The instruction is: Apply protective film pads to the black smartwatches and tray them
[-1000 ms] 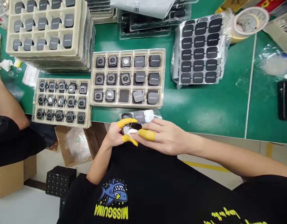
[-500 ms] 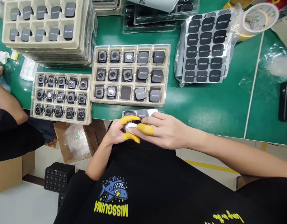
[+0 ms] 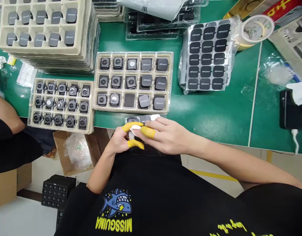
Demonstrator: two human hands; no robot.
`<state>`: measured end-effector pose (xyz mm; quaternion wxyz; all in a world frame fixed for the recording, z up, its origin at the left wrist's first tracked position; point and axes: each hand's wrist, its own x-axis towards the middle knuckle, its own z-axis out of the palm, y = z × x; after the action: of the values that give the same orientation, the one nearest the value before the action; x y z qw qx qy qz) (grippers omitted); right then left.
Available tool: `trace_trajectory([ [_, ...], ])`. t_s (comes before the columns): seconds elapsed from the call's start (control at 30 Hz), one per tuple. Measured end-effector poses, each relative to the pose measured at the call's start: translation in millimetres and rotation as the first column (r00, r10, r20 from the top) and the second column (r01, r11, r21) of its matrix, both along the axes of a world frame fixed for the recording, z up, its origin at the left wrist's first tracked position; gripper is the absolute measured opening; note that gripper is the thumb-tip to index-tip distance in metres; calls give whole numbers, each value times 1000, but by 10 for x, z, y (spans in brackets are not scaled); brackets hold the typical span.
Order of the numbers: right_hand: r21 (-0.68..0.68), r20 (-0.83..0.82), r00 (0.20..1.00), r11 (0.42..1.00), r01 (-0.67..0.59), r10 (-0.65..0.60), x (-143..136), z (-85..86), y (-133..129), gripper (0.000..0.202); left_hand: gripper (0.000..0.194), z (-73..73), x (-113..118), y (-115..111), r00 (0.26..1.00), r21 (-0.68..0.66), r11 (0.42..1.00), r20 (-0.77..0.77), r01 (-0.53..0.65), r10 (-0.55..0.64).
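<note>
Near the table's front edge, my left hand (image 3: 120,139), with yellow finger covers, grips a small dark piece that is mostly hidden between the hands. My right hand (image 3: 167,136) pinches a white cloth (image 3: 135,127) against that piece. Just behind the hands lies a strip of dark square stickers (image 3: 141,118), partly covered by my fingers. Beyond it, a beige tray (image 3: 133,110) holds dark watch bodies on the left and covered ones on the right, with one bare compartment in the front row.
A second watch tray (image 3: 61,128) and a tall tray stack (image 3: 87,59) stand left. Sticker sheets (image 3: 205,59), a tape roll (image 3: 257,29) and a phone (image 3: 286,111) lie right. Another person's arm (image 3: 8,113) rests at the far left.
The view has shifted slightly, bringing more of the right side into sight. The white cloth has moved up over the piece between my hands. Both hands keep their hold.
</note>
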<state>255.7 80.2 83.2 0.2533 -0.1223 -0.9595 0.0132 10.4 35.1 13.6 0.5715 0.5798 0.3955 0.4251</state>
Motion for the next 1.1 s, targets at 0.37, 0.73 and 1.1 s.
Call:
trace_trajectory([
  [0.37,7,34,999,999,-33,32,25,-19,-45,26,72,-7,-20,-13,999,-89,996,35,6,-3],
  [0.73,4,-35,999,1000,-24,24,-47,6,-36,24,74,-59,-43,-27,999,-70,997,35,11,-9],
  [1.1,-28,-33,997,998,-65,64,-14,7,-73,24,80,-109,-90,-17,996,-39,999,93,2,2],
])
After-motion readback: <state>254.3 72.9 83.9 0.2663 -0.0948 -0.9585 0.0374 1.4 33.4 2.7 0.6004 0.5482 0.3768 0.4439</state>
